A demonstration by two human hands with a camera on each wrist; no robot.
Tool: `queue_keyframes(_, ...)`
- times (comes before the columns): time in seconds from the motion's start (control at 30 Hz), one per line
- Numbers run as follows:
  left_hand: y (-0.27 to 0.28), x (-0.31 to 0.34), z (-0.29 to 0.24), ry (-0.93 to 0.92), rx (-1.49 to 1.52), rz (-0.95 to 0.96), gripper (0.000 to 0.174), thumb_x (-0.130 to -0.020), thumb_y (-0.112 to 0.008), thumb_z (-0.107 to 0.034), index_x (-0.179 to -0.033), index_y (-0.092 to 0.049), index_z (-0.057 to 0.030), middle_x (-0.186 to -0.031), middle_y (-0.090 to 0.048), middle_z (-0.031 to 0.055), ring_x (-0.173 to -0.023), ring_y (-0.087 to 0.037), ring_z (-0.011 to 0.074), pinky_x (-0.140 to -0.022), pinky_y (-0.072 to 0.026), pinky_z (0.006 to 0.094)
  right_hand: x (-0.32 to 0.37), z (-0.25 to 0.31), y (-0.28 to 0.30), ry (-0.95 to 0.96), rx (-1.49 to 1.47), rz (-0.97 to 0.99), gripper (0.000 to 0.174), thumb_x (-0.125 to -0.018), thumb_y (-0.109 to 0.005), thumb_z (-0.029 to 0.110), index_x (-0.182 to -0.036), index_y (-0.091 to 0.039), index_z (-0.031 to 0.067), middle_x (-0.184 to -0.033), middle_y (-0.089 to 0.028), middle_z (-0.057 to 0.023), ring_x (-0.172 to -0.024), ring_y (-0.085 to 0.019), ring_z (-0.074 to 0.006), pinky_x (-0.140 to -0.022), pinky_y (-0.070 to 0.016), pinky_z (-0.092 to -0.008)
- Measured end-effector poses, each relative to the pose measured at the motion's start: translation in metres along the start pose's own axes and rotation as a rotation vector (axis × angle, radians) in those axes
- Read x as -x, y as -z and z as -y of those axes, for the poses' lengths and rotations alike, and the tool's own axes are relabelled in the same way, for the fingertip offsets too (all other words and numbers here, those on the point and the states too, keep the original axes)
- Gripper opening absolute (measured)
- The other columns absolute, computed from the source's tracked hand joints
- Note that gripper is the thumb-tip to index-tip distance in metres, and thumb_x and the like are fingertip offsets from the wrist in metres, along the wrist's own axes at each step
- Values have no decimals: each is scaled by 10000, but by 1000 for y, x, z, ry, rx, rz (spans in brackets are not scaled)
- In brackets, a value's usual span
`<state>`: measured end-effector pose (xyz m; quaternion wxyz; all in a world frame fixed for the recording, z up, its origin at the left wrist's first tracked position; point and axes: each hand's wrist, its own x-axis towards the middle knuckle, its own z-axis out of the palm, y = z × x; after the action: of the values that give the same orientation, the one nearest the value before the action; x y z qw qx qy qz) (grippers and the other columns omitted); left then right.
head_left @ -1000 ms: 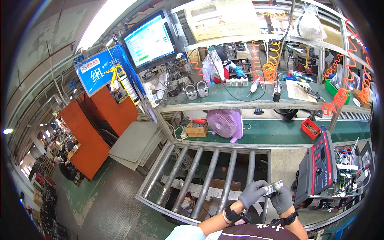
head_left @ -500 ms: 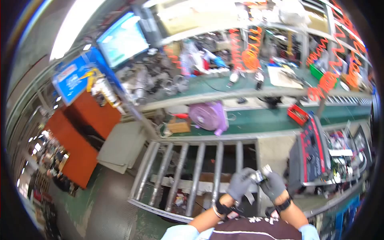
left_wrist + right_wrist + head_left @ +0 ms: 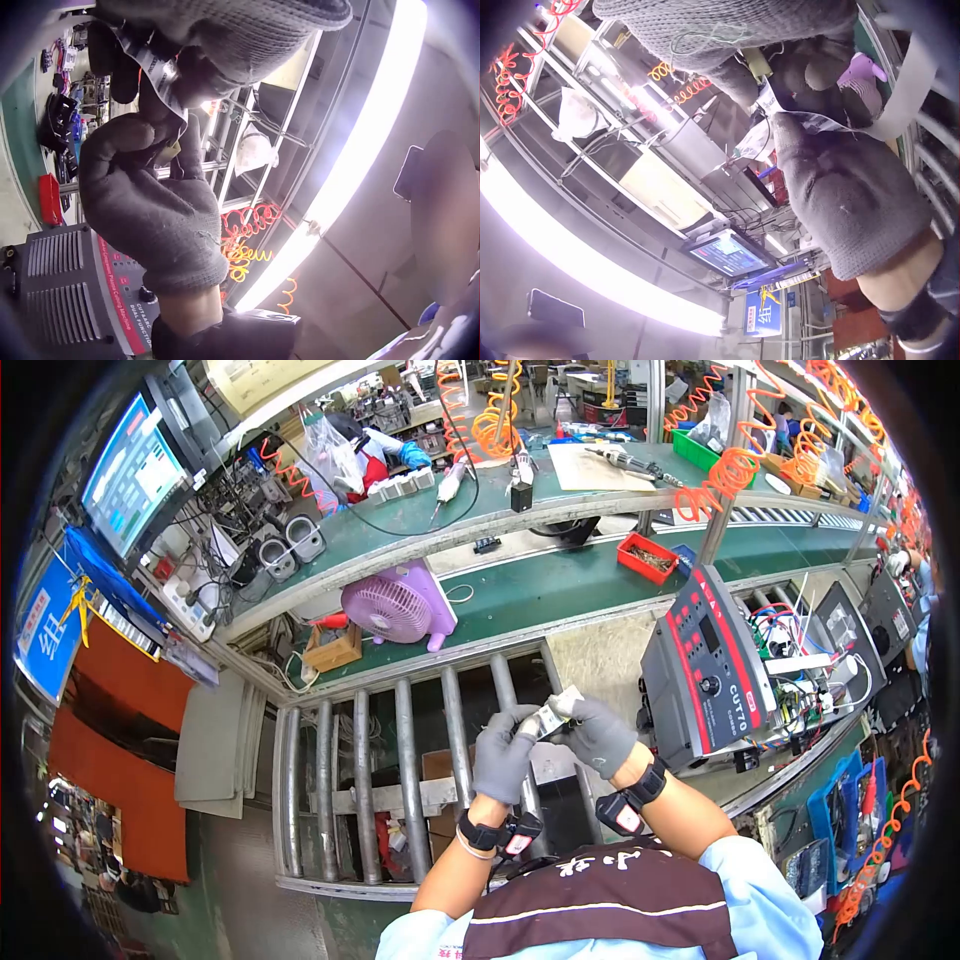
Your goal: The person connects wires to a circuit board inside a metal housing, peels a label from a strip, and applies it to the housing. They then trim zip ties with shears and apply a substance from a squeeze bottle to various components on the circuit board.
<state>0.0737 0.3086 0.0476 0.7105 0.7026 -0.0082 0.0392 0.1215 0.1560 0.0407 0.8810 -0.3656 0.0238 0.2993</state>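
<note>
Both hands wear grey knit gloves and meet in front of the chest. My left hand (image 3: 503, 755) pinches a thin strip of labels (image 3: 548, 720) between thumb and fingers. In the right wrist view the strip's pale, translucent tail (image 3: 904, 97) curls away beyond the left hand. My right hand (image 3: 600, 738) pinches the strip's other end. A small yellowish piece (image 3: 757, 61) shows at the right fingertips. Dark print on a silvery face of the strip (image 3: 159, 75) appears in the left wrist view. To the right stands a plasma cutting machine (image 3: 700, 670) marked CUT70, its inner wiring exposed.
Metal rollers (image 3: 408, 780) run below the hands. Behind them, a purple fan (image 3: 388, 610) and a red bin (image 3: 647, 558) of small parts sit on a green belt (image 3: 540, 585). Coiled orange hoses (image 3: 497, 425) hang above the upper shelf. Blue trays (image 3: 835, 820) lie at lower right.
The head view has turned right and down, so the hands and machine appear further left. Both hands keep holding the strip close together throughout.
</note>
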Motion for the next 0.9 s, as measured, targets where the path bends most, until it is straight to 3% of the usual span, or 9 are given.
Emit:
queue_keyframes(0.1,6,-12,9,-209,-230,-244,306,-794,-572,-114,-1088,-578,-28,-1076,-566,143,-1030,-524,263,-890,-411,349,-17,13,-6,52,118,-155,148,-822,-619,165,-918,-597,55,-843,-629,-47,-737,-607,-166,-640,-473,-307)
queue_keyframes(0.13,17,-18,27,-264,-274,-274,352,-804,-570,-68,-1147,-530,1,-1111,-560,110,-1027,-541,193,-894,-427,312,-26,18,-6,53,124,-156,148,-822,-619,165,-918,-597,55,-843,-629,-47,-737,-607,-166,-640,-473,-307)
queue_keyframes(0.23,30,-13,24,-174,-404,-419,356,-797,-570,-94,-1140,-539,-3,-1112,-557,118,-1062,-518,220,-944,-386,342,-68,34,6,119,66,-177,115,-827,-612,166,-909,-592,88,-811,-616,-24,-766,-581,-137,-668,-439,-294)
queue_keyframes(0.27,34,-12,31,-147,-298,-477,344,-776,-606,-120,-1108,-569,-39,-1090,-580,111,-1040,-513,251,-883,-413,352,-84,43,7,134,14,-175,79,-835,-601,159,-897,-592,112,-793,-607,-13,-743,-568,-135,-668,-436,-291)
queue_keyframes(0.37,61,1,60,-88,-349,-471,291,-781,-621,-130,-1047,-585,-19,-1070,-582,118,-1014,-520,253,-908,-382,360,-143,70,15,111,-53,-192,82,-842,-605,162,-917,-602,129,-771,-597,-3,-658,-528,-129,-595,-439,-280)
queue_keyframes(0.5,93,36,98,143,-392,-555,300,-759,-598,-122,-1030,-587,8,-1018,-590,137,-954,-553,241,-849,-435,343,-217,116,25,158,-43,-274,73,-855,-602,169,-873,-585,100,-722,-578,-22,-572,-516,-124,-482,-432,-275)
queue_keyframes(0.57,108,53,117,226,-390,-599,280,-761,-593,-109,-1011,-591,17,-964,-600,137,-908,-563,235,-827,-442,336,-246,136,30,168,-47,-265,72,-856,-593,167,-858,-577,97,-709,-571,-22,-555,-514,-121,-487,-445,-268)
queue_keyframes(0.67,107,62,103,393,-439,-592,272,-779,-548,-109,-1008,-588,33,-961,-616,142,-892,-580,233,-802,-457,311,-278,155,37,124,-34,-349,65,-864,-573,176,-863,-578,111,-698,-572,-3,-544,-511,-111,-486,-450,-254)
queue_keyframes(0.9,105,48,145,283,-330,-545,250,-780,-549,-76,-997,-597,37,-936,-617,125,-868,-575,200,-799,-446,292,-295,163,37,149,26,-325,84,-862,-586,193,-887,-571,114,-719,-548,-6,-544,-513,-121,-455,-442,-246)
